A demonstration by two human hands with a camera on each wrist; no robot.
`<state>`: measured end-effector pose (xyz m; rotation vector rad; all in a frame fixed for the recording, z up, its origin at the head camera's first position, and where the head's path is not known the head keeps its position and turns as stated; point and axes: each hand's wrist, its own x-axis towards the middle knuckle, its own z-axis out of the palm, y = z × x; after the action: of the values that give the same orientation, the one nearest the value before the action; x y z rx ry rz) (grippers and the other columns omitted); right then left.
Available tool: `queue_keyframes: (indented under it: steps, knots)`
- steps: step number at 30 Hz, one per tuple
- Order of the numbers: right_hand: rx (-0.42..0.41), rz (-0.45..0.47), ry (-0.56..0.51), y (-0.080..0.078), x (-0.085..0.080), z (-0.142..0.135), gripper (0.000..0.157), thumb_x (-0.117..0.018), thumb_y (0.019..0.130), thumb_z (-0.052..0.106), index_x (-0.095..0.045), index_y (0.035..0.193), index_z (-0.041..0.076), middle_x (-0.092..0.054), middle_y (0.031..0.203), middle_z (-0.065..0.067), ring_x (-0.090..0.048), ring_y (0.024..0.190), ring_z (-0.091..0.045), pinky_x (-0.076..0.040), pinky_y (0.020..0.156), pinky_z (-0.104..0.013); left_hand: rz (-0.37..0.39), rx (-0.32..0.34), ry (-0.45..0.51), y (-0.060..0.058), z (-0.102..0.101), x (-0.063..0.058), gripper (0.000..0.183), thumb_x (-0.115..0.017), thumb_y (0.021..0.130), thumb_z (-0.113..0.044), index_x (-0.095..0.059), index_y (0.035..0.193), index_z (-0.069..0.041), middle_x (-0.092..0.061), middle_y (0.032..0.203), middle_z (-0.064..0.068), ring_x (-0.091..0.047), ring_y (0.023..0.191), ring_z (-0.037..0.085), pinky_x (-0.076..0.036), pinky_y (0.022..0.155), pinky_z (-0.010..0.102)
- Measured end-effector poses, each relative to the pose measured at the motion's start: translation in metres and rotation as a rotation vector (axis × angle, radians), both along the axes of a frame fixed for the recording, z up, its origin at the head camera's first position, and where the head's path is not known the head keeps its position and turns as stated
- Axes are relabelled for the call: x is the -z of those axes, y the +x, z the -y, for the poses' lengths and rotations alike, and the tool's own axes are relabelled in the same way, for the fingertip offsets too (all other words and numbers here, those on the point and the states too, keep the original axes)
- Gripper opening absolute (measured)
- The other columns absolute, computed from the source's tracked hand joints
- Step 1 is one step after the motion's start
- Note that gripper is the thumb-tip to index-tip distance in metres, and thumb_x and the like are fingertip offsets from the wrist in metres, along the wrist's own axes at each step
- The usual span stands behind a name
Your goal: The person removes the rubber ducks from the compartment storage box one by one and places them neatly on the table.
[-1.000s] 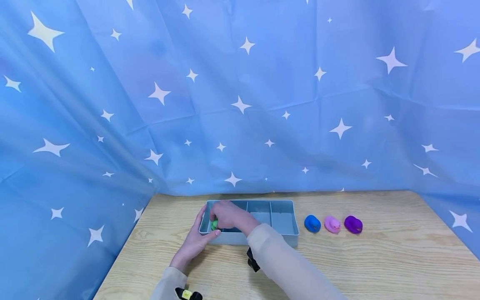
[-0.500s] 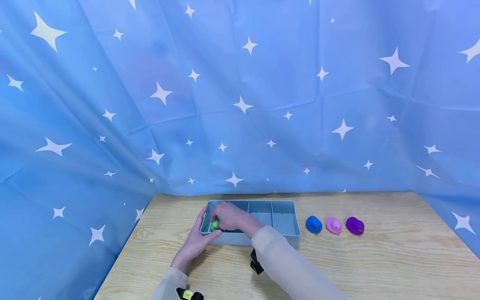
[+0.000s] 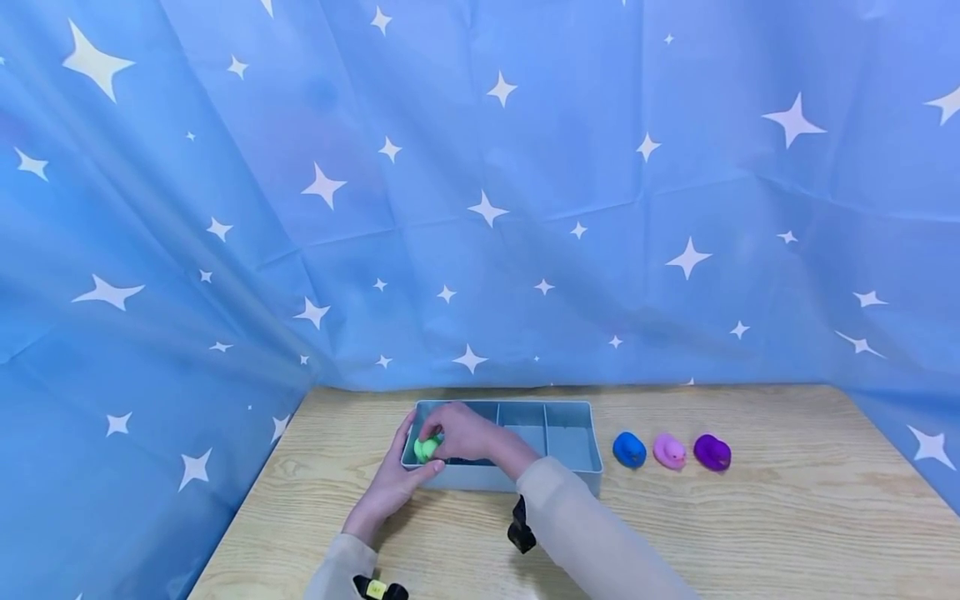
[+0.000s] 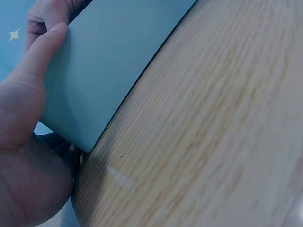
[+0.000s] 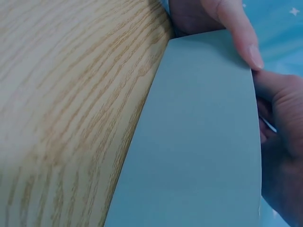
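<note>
A grey-blue divided storage box [image 3: 510,478] stands on the wooden table, its open side up. Around its left end my left hand [image 3: 393,486] grips, thumb on the front wall and fingers along the left side. In the left wrist view, the thumb [image 4: 35,61] of that hand lies on the box's wall [image 4: 113,61]. My right hand [image 3: 467,433] reaches into the leftmost part of the box, thumb and fingers around a green rubber duck [image 3: 427,448]. Much of the right hand is hidden behind the box wall [image 5: 189,132] in the right wrist view.
To the right of the box, a blue duck [image 3: 629,450], a pink duck [image 3: 670,451] and a purple duck [image 3: 712,452] stand in a row on the table [image 3: 787,525]. A blue star-patterned cloth [image 3: 570,292] hangs behind and at the left.
The right hand has drawn slightly back to the right, and more of the green duck shows. The left hand keeps its hold on the box. The head view has shifted slightly.
</note>
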<state>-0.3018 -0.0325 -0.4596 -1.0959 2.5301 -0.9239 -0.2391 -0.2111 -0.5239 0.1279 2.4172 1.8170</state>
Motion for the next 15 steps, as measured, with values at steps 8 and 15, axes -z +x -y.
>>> queue_keyframes:
  steps: [8,15]
  knots:
    - [0.07,0.134,-0.148,0.0006,0.0016,-0.0064,0.023,-0.081,0.089,0.009,-0.077,0.111,0.011,-0.07,0.1,0.008,-0.064,0.092,-0.009,-0.055,0.076,-0.022,0.003,-0.004,0.017,0.001,-0.0016,-0.0017,0.097,-0.078,0.093,-0.025,-0.013,0.166,-0.029,-0.021,0.167,0.019,-0.039,0.143,0.038,-0.033,0.115,0.056]
    - [0.114,0.154,-0.214,0.0007,0.0028,-0.0093,0.021,-0.08,0.091,0.015,-0.077,0.113,0.013,-0.069,0.097,0.009,-0.064,0.089,-0.007,-0.056,0.08,-0.026,0.005,-0.015,-0.025,0.0021,-0.0028,-0.0033,0.097,-0.078,0.093,-0.029,-0.014,0.166,-0.029,-0.019,0.167,0.02,-0.033,0.146,0.043,-0.031,0.114,0.065]
